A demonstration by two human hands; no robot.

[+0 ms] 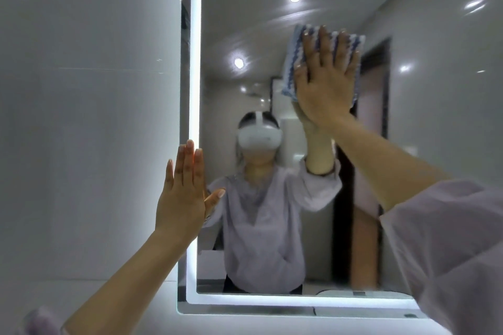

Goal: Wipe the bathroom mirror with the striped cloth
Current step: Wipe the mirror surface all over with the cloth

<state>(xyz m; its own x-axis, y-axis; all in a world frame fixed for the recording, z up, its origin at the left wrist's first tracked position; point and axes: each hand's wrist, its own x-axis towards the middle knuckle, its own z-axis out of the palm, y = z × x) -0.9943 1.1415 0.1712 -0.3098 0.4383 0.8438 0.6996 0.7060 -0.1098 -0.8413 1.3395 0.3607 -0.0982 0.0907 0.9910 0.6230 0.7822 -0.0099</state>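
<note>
Pale, glossy bathroom wall (95, 90) to the left; mirror (245, 8) with a glowing border strip (195, 62) across the rest of the frame. Caught mid-wipe, by every sign. Found the striped cloth (292, 62), blue and white, high on the glass, right of the middle and well apart from the lit left edge.

Seemed to call for steady, even pressure through the whole palm, not the fingertips alone, to hold the cloth flat and stop it bunching or slipping free. Looked best done in overlapping passes, from the upper glass down toward the bottom edge, with the corners and the border taken last. Risked smears from bare skin on the glass.

Had the right hand (326, 84) spread over the cloth, fingers (324, 43) straight and slightly fanned, pinning it to the mirror rather than curling round it, with cloth showing past the fingertips and beside the thumb. Had the left hand (182, 198) lower down, flat on the mirror's left edge, its fingers straight and close together over the lit strip, thumb out onto the glass, holding nothing. A brace, most likely. Lilac sleeve (449, 239) at the lower right, forearm bare.
</note>
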